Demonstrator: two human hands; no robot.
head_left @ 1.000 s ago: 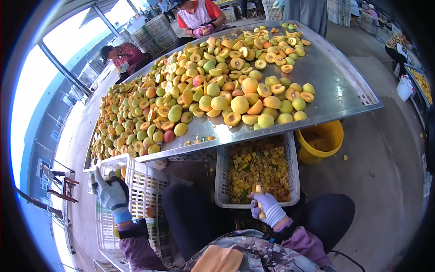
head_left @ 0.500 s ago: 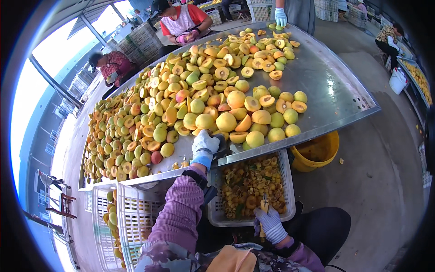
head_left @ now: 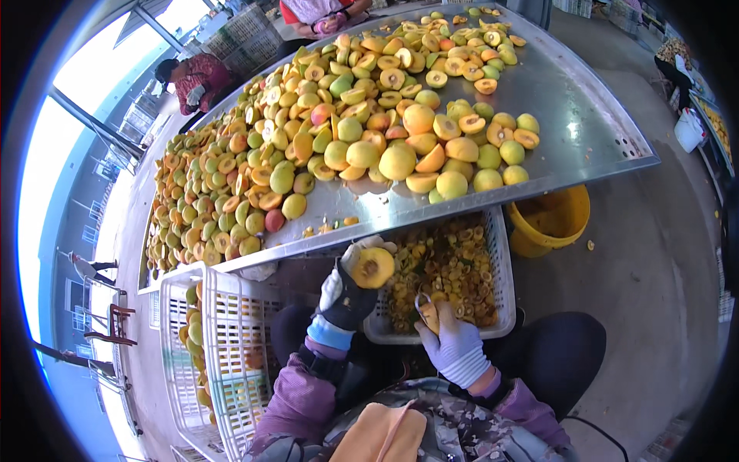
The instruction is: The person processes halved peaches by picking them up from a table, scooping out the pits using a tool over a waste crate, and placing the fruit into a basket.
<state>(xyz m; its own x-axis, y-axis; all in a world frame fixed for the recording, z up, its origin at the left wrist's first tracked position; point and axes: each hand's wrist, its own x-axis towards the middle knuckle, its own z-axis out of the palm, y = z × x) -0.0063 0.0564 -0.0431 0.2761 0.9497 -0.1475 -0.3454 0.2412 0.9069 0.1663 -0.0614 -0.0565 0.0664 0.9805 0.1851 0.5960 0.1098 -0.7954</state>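
Note:
My left hand (head_left: pixel 339 296), in a white and dark glove with a blue cuff, grips a yellow peach half (head_left: pixel 373 266), its cut face and brown centre turned up. Lower and to the right, my right hand (head_left: pixel 456 350), in a pale glove, is closed around a pitting knife (head_left: pixel 428 314) with a yellowish handle and a curved metal tip. Knife and peach half are apart. Beneath both hands stands a white plastic crate (head_left: pixel 504 289) full of brown and yellow fruit scraps. Beyond them, a heap of halved peaches (head_left: pixel 308 146) covers much of the metal table (head_left: pixel 573 127).
The table's raised front rim runs just beyond my hands. A yellow bucket (head_left: pixel 548 239) stands right of the scrap crate. At my left is a white slatted crate (head_left: pixel 239 362) with fruit beside it. Two co-workers (head_left: pixel 204 77) (head_left: pixel 315 19) sit along the table's far left side.
My left hand has come back from the table's edge to above the scrap crate and now holds a peach half. My right hand has risen slightly with the pitting knife.

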